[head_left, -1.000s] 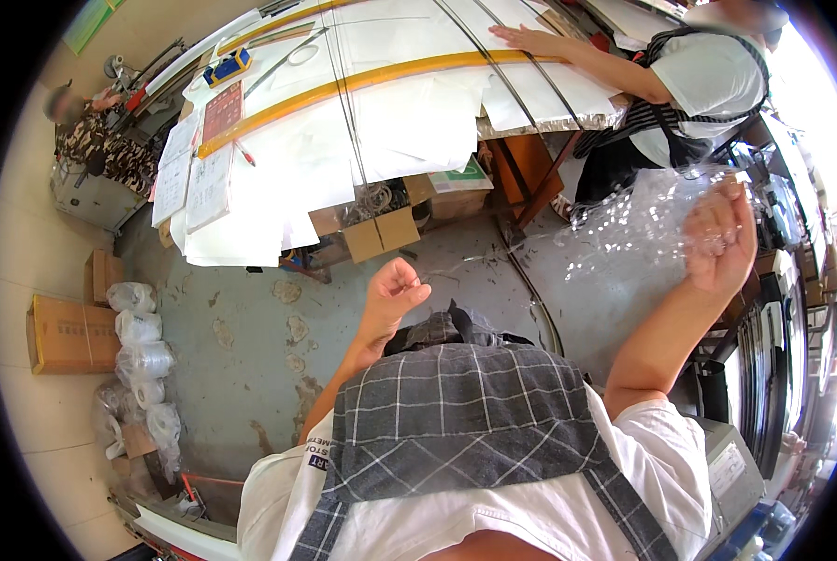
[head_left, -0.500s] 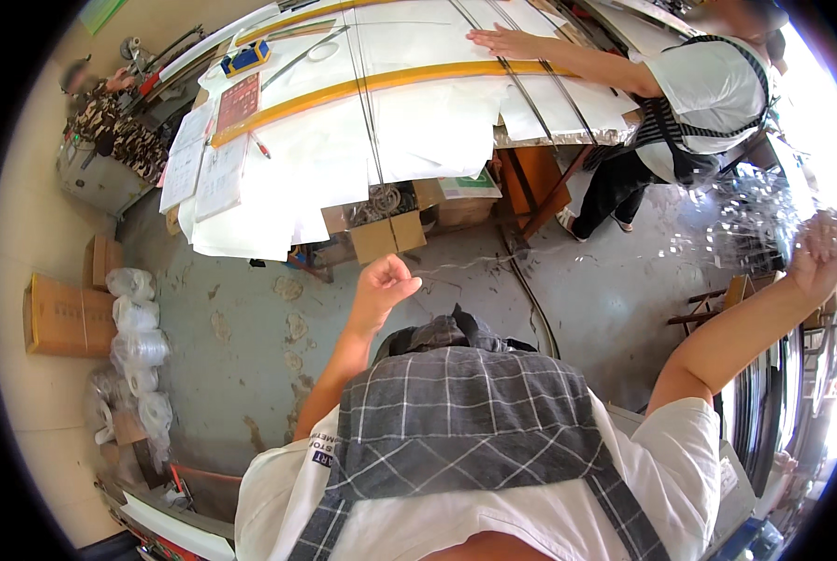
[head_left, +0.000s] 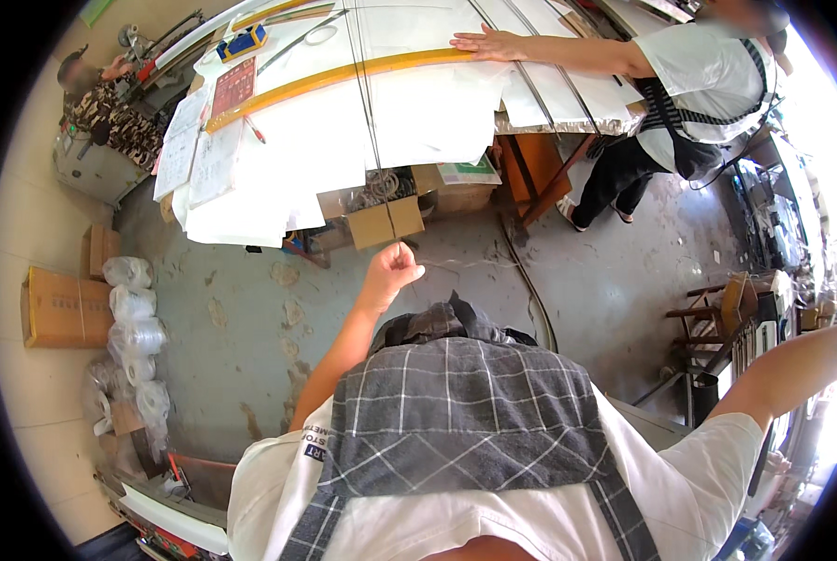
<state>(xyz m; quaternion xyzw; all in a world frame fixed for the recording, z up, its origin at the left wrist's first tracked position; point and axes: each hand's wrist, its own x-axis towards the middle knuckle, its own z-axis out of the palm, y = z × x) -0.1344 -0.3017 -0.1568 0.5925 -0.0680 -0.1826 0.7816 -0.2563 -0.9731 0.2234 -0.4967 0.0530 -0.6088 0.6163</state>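
Head view: left hand (head_left: 392, 276) near the middle, a bit toward 9 o'clock, held up over the grey floor (head_left: 227, 360). Narrow grip there, thumb and finger pinched on a thin clear strip (head_left: 460, 263), faint and hard to see, running out toward 3 o'clock. Right arm (head_left: 797, 372) stretched far out between 3 and 4 o'clock, right hand past the edge. Cannot tell if that grip is wide or narrow. Near 6 o'clock, a dark checked apron (head_left: 465, 402) over a white shirt (head_left: 694, 463).

Toward 12 o'clock, a big counter (head_left: 428, 122) covered with white paper. On top, toward 11 o'clock, a long yellow bar (head_left: 297, 88) and a blue tool (head_left: 241, 44). Toward 10 o'clock, a red pen (head_left: 255, 131). Under the counter edge, near 12 o'clock, an open box (head_left: 386, 224). At 2 o'clock, a co-worker (head_left: 703, 79), one hand flat by the yellow bar's end. At 9 o'clock, a big brown box (head_left: 66, 307) beside stacked clear bags (head_left: 138, 337).
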